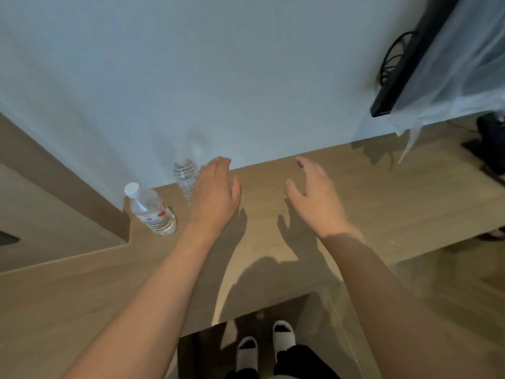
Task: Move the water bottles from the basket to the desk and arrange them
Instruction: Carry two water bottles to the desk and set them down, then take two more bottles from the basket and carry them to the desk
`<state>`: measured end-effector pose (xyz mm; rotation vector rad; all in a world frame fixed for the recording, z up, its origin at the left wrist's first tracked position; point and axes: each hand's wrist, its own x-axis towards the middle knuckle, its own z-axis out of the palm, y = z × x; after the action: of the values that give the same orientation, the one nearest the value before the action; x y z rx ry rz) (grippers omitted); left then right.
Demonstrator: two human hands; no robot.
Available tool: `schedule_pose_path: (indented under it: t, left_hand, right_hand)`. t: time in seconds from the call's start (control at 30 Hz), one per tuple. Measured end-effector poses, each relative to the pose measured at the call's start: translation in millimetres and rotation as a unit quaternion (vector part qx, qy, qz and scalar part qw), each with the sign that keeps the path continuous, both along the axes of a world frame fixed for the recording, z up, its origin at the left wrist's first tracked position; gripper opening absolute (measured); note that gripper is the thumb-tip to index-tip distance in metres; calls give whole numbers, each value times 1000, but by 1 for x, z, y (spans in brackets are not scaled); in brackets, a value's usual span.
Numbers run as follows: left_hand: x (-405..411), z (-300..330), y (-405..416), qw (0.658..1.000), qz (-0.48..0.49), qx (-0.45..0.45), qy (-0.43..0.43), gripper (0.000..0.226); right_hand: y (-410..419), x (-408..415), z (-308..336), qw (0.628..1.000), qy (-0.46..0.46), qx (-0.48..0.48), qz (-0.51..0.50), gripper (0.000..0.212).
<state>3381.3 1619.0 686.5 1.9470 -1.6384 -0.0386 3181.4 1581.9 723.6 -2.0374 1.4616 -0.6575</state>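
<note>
A pale blue-grey wall (191, 64) fills the upper half of the frame, and below it a light brown wooden desk (300, 236) runs across the middle and lower left. At upper right a flat black screen (407, 64) hangs tilted, draped with a sheer white plastic sheet (464, 64), with black cables (390, 61) looped behind it. At bottom centre, in a cut-out of the desk edge, two feet in white-and-black slippers (265, 343) stand on the floor.

Both bare forearms reach from the bottom corners toward the middle of the frame. The left hand (216, 192) hovers palm down over the desk, fingers relaxed and lightly curved, grasping nothing; its fingertips (222, 160) lie close against the side of a clear ribbed plastic water bottle (185, 177) standing at the wall edge, though the blur there hides whether they touch it. The right hand (314, 192), right of centre, is released too, fingers spread and gently bent, thumb apart, holding nothing and well apart from both bottles.

A second clear plastic water bottle with a white cap and red-marked label (151, 210) stands at centre left, in the desk's corner, just left of the left wrist and near the first bottle
</note>
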Motion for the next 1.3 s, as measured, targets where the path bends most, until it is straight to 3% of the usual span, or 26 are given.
schedule_pose_path:
  t: [0.23, 0.4, 0.8, 1.07, 1.3]
  left_hand:
    - [-131, 13, -31, 986, -162, -17, -33, 39]
    - [-268, 17, -51, 967, -251, -13, -43, 40]
    - [-591, 34, -78, 893, -446, -48, -48, 40]
    - [-733, 22, -135, 859, -506, -63, -40, 36]
    - [-870, 17, -237, 847, -528, -54, -34, 33]
  right_hand:
    - [28, -141, 3, 991, -11, -10, -130, 53]
    - [43, -271, 1, 974, -8, 15, -228, 52]
    - [80, -559, 2, 906, 1, -20, -423, 53]
    - [48, -673, -4, 882, -14, -24, -471, 53]
    - [-41, -808, -2, 872, 31, -11, -488, 53]
